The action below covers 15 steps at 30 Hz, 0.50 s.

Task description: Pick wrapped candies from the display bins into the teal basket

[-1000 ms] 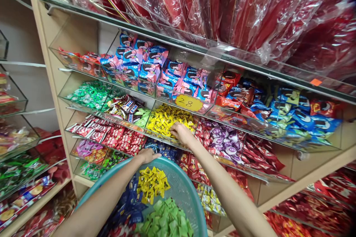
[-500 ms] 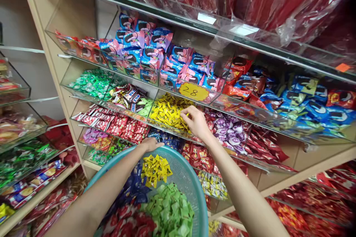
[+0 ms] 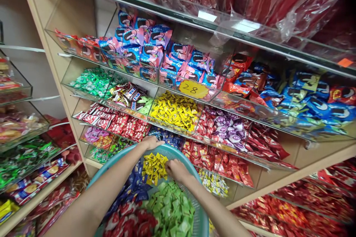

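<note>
My left hand point(image 3: 151, 142) grips the far rim of a round teal plastic basket point(image 3: 178, 152). Inside it lie wrapped candies sorted by colour: a small yellow pile point(image 3: 154, 167), green ones point(image 3: 172, 207), red ones point(image 3: 128, 221) and dark blue ones point(image 3: 136, 187). My right hand point(image 3: 176, 170) is in the basket, closed in a fist at the right edge of the yellow pile. Whatever its fingers enclose is hidden. Beyond the rim, a clear shelf bin holds matching yellow candies point(image 3: 176, 109).
Purple and red candies point(image 3: 226, 127) fill the bin to the right of the yellow one. Above run a yellow price tag reading 28 point(image 3: 194, 89) and blue-pink cookie packs point(image 3: 151, 53). Clear bin fronts stand close beyond the basket. Another shelf unit point(image 3: 20, 103) stands at left.
My right hand has moved from the yellow candy bin down and toward me into the basket, beside the yellow pile. The left hand keeps its hold on the rim.
</note>
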### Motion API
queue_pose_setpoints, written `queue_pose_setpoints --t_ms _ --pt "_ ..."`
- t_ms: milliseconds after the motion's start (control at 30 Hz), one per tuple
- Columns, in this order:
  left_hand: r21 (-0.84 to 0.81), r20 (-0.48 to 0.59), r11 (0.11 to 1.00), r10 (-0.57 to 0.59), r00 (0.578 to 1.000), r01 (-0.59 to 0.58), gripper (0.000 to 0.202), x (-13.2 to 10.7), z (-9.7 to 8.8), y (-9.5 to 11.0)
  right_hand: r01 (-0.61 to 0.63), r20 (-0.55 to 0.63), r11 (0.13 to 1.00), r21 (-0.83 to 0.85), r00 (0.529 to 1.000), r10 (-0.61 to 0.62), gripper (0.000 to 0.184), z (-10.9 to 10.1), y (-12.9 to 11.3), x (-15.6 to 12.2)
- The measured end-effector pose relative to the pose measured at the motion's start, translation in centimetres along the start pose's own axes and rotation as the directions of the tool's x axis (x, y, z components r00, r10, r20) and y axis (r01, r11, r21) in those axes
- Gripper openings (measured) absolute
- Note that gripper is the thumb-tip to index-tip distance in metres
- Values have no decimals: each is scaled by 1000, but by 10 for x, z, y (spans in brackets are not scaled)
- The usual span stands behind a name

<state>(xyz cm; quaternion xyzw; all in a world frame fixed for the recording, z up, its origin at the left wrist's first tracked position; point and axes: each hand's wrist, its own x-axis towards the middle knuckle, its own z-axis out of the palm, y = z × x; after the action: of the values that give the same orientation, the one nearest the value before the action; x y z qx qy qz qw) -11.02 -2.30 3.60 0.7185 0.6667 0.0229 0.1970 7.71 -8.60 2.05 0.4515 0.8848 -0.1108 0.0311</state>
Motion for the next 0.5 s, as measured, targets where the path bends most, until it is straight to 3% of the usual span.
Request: queue_pose_setpoints --t_ms 167,300,400,500 --pt "-10 -2 1000 -12 1000 12 75 -1 -1 1 28 50 998 62 998 -31 19 9 1 1" --pt "-13 -22 1000 -15 1000 15 73 -1 0 1 -8 44 1000 12 999 8 17 9 -4 0" --pt "-23 -28 1000 -14 1000 13 74 0 1 -1 -11 4 1000 -12 1000 11 16 -10 -8 -1" --pt "-37 -40 999 -4 999 3 74 3 4 -3 69 -97 998 -8 993 -69 17 -47 -14 -4"
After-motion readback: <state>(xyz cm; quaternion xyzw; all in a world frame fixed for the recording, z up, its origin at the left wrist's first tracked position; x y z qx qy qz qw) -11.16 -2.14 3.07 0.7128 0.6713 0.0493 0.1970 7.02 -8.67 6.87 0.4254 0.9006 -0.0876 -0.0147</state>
